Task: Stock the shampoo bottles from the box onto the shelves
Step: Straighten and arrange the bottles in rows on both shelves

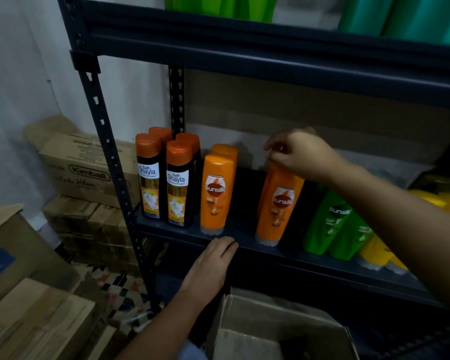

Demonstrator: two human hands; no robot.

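Observation:
An orange Sunsilk bottle point(278, 203) stands on the dark metal shelf point(244, 242). My right hand point(299, 154) grips its top, fingers curled over it. Two more orange Sunsilk bottles point(216, 193) stand to its left, one behind the other, with a gap between. My left hand point(211, 266) rests flat on the shelf's front edge, fingers straight, holding nothing. The open cardboard box point(270, 331) sits below the shelf, its inside dark.
Several black Safi Shayla bottles point(166, 178) stand at the shelf's left end. Green Sunsilk bottles point(333, 224) and yellow bottles point(377, 253) stand right of my arm. Stacked cartons point(86, 172) sit left of the rack. More green bottles point(218, 6) fill the upper shelf.

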